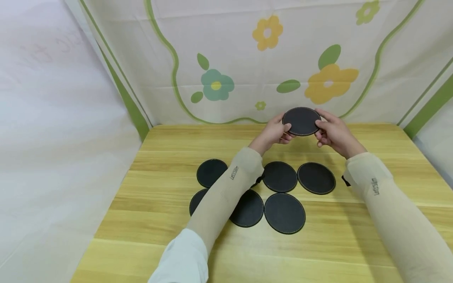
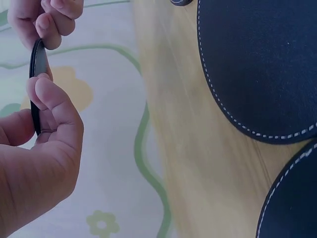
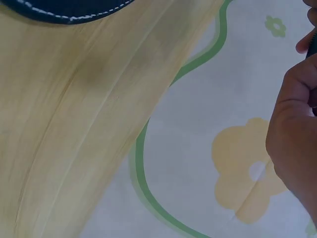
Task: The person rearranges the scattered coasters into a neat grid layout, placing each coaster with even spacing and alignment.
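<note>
A round black coaster [image 1: 301, 121] with a stitched rim is held up above the far edge of the table, tilted toward the head camera. My left hand [image 1: 275, 131] pinches its left edge, thumb on the face and fingers behind. On the opposite edge, my right hand [image 1: 334, 131] grips it the same way. In the left wrist view the held coaster [image 2: 34, 89] appears nearly edge-on between both hands. Several more black coasters lie flat in two rows below, among them one at the right end [image 1: 316, 178] and one at the front [image 1: 284, 213]. My left forearm partly covers others.
The coasters lie on a light wooden table [image 1: 148, 220]. Behind it hangs a white cloth [image 1: 244, 47] with printed flowers and green lines, close to the raised hands. White fabric [image 1: 63, 137] hangs along the left side too.
</note>
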`<state>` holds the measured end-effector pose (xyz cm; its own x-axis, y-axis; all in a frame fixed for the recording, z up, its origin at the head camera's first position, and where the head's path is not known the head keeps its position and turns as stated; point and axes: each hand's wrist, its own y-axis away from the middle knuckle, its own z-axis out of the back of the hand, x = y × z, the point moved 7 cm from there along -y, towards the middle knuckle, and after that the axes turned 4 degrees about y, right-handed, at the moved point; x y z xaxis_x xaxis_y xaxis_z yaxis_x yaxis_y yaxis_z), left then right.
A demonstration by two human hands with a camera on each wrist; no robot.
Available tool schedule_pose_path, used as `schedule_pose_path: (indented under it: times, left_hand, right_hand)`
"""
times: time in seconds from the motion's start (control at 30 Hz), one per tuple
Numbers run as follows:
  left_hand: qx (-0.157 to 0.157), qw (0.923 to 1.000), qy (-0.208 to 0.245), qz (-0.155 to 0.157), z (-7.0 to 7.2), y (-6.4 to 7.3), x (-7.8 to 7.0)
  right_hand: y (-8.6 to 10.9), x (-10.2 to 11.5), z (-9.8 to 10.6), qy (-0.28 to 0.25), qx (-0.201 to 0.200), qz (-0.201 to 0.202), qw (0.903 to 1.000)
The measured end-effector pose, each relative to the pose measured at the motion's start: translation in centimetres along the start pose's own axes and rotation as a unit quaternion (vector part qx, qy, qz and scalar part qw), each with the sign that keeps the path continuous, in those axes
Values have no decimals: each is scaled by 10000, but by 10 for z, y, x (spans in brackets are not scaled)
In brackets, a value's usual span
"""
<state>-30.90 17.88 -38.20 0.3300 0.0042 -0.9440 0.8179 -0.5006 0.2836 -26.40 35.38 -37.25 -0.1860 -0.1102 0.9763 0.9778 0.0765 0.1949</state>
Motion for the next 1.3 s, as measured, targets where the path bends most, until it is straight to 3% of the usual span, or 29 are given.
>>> schedule_pose_path:
  times: [0.4,0.7,0.93,1.2,1.3]
  left_hand:
    - [206,9995,-201,-132,-13,11,-3]
    - [247,9990,-215,-319,-20,23,5]
    - [158,9978,-482,-425,-22,37,11]
    - [26,9954,-860,-420,-23,59,26]
    - [-12,9950,-933,-343,-27,68,32]
  right_hand:
    - [17,1,5,-574,-37,369,9977]
    - [36,1,1,-295,-227,419,9984]
    - [52,-5,-6,-429,-124,485,9978]
    - [74,-18,-16,736,-184,264,9968]
    - [84,-21,-19,900,-136,168,9957]
